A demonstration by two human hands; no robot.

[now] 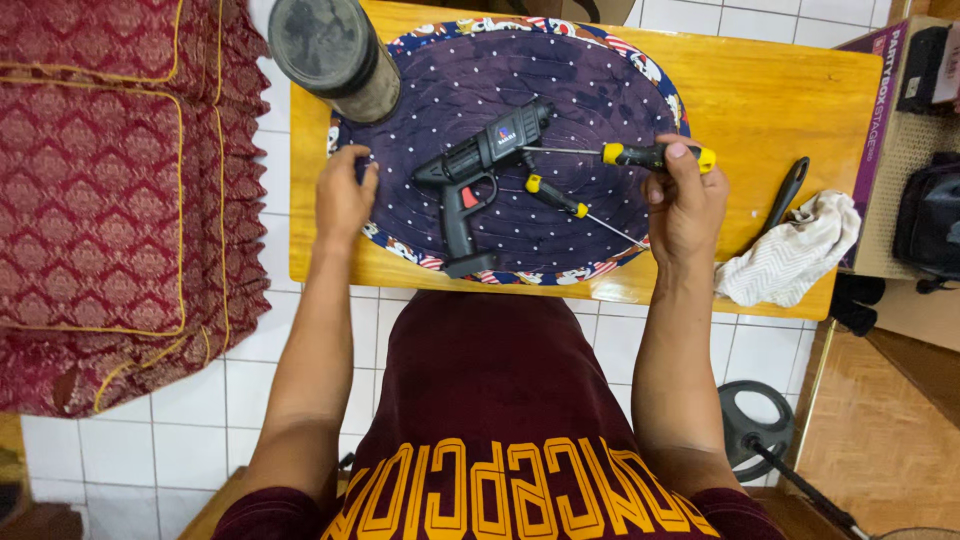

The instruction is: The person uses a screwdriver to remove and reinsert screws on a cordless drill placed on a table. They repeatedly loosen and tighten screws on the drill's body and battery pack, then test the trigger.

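- The right hand point(685, 205) clenched a screwdriver point(640, 155) over the mat's point(600, 90) right edge, shaft pointing at the drill point(480, 170).
- The left hand point(343, 195) rested released, fingers curled on the mat's left rim.

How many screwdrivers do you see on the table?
2. One screwdriver is in the right hand, its tip pointing at the black power tool. The second screwdriver lies on the purple mat below. None seems hidden.

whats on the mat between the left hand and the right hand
In the head view, a black glue gun and a second small screwdriver lie between the left hand and right hand.
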